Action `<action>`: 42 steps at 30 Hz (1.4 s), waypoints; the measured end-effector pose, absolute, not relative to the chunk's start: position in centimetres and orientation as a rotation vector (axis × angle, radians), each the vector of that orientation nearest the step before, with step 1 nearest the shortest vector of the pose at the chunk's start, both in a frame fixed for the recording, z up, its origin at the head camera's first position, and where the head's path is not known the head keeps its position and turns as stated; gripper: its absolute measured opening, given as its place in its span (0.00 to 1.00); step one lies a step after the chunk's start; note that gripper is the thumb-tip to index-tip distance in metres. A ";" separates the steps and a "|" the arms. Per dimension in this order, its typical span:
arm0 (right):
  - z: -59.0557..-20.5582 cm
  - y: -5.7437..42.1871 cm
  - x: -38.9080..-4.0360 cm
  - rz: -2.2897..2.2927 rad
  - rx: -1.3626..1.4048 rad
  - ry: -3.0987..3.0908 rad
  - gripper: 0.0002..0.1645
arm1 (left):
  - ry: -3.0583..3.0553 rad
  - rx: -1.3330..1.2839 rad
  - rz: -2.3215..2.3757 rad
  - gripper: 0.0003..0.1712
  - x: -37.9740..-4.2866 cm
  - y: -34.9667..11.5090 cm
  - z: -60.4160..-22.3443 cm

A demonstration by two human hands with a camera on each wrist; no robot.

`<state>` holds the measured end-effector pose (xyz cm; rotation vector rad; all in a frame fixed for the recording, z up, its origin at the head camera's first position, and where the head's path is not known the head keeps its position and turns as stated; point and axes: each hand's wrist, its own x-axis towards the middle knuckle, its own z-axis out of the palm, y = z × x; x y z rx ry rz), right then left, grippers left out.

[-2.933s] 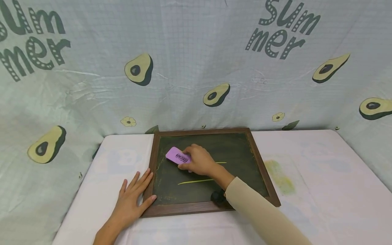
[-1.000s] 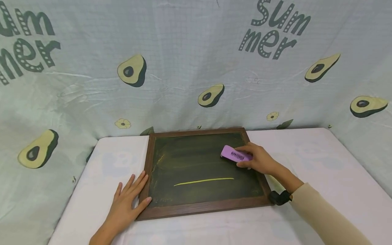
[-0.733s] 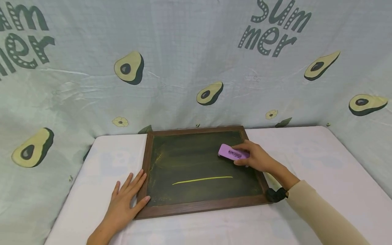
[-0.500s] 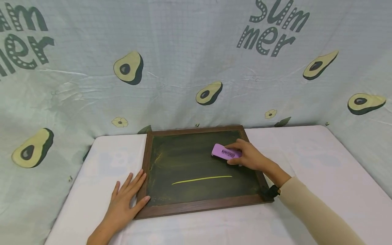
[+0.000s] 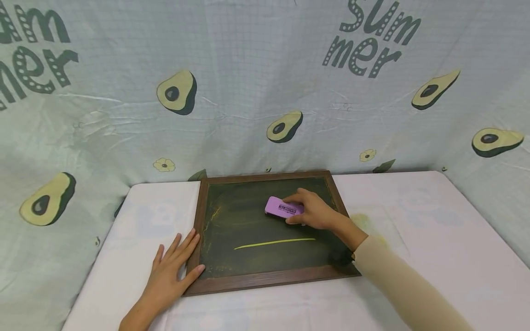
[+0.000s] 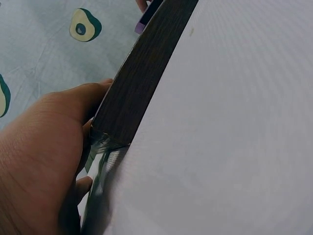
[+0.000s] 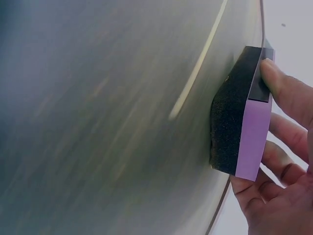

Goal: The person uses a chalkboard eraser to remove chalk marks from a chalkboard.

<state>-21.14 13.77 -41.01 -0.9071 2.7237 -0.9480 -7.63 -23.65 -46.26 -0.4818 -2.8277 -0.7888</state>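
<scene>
A framed chalkboard point(image 5: 256, 271) lies on the table, one yellow chalk line point(image 5: 275, 243) across its lower half. My right hand point(image 5: 312, 212) grips a purple board eraser point(image 5: 284, 208) by its right end, over the upper middle of the board. In the right wrist view the eraser point(image 7: 254, 137) shows its dark felt side toward the board surface, with thumb and fingers on either side of it. At the board's left edge, my left hand point(image 5: 167, 273) rests with fingers spread, fingertips on the wooden frame. The left wrist view has the left hand point(image 6: 54, 142) beside the frame's corner.
A white cloth covers the table point(image 5: 232, 312). Right of the board is a yellow-green smudge point(image 5: 362, 223) on the cloth. A curtain point(image 5: 232, 82) printed with avocados hangs behind. A black wrist camera point(image 5: 341, 256) sits under the right wrist.
The eraser went from the board's left side to its right, and now comes back leftward. The upper yellow chalk line, seen earliest, is gone. The left hand stays at the frame.
</scene>
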 end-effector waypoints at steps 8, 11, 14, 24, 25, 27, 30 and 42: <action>-40.9 10.0 -21.2 -0.898 -0.978 2.709 0.31 | -2.835 -0.481 -0.786 0.41 -7.5 -23.8 -46.2; -40.9 8.6 -21.2 -0.887 -0.983 2.700 0.31 | -2.827 -0.486 -0.788 0.40 -7.5 -23.8 -46.1; -40.9 7.0 -21.2 -0.889 -1.000 2.680 0.31 | -2.813 -0.487 -0.788 0.40 -7.5 -23.8 -46.0; -40.7 1.9 -20.7 -0.928 -1.057 2.609 0.31 | -2.803 -0.486 -0.781 0.40 -7.5 -23.8 -46.1; -40.7 1.5 -20.6 -0.935 -1.060 2.603 0.31 | -2.804 -0.484 -0.778 0.40 -7.5 -23.8 -46.1; -40.9 1.0 -20.5 -0.942 -1.068 2.594 0.30 | -2.811 -0.478 -0.772 0.40 -7.5 -23.8 -46.1; -40.9 0.7 -20.4 -0.924 -1.075 2.596 0.30 | -2.820 -0.471 -0.770 0.39 -7.5 -23.7 -45.9; -40.4 1.6 -19.6 -0.797 -1.060 2.583 0.31 | -2.820 -0.462 -0.789 0.39 -7.2 -23.8 -45.5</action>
